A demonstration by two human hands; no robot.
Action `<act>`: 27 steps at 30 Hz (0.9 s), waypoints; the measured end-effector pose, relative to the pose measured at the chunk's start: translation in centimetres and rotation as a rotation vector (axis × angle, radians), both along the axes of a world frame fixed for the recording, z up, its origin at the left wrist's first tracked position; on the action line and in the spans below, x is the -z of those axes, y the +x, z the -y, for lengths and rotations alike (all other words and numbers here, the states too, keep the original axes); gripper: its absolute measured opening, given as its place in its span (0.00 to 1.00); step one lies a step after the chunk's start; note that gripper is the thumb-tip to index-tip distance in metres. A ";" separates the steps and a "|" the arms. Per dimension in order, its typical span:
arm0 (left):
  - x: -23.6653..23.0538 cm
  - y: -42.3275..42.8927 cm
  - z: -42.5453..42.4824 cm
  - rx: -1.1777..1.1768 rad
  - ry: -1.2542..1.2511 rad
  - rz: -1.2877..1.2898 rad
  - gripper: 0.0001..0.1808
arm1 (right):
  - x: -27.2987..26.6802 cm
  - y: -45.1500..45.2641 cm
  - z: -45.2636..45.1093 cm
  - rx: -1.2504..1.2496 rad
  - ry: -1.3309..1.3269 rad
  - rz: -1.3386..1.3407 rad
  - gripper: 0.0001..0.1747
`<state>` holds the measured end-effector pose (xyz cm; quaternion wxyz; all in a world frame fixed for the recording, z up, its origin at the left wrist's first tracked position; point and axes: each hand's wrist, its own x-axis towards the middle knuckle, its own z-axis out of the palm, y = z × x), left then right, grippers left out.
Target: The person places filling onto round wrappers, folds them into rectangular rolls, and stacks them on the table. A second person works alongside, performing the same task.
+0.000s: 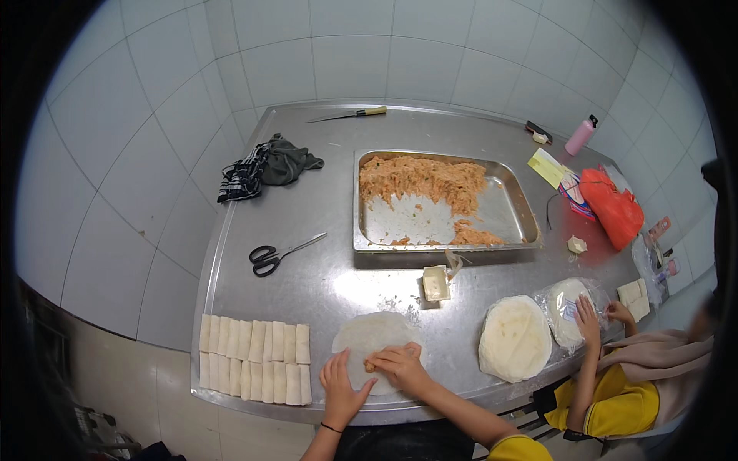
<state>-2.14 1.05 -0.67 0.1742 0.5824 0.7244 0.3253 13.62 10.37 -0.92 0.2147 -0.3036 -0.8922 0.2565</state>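
A round, thin pastry wrapper (375, 331) lies flat on the steel table before me. On it sits a small lump of orange filling (369, 365), gripped by the fingers of my right hand (400, 369), which partly hide it. My left hand (343, 383) rests at the wrapper's left edge, fingers apart and holding nothing. Left of it, rolled pastries (253, 357) are lined up in two tight rows. Beyond the wrapper stands a small cream-coloured open container (436, 283), with a bit of clear plastic beside it. A stack of round wrappers (515, 340) lies to the right.
A metal tray (450, 249) holds shredded orange filling (424, 176). Black-handled scissors (282, 254), cloths (271, 164) and a knife (351, 114) lie leftward and behind. At right, a co-worker's hand (587, 322) touches a plastic-wrapped wrapper stack (565, 305), near a red bag (611, 204) and pink bottle (580, 137).
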 end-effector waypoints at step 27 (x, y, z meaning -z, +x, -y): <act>-0.1 -0.1 -0.1 -0.013 -0.022 -0.002 0.47 | 1.3 5.4 0.3 0.111 0.322 0.096 0.09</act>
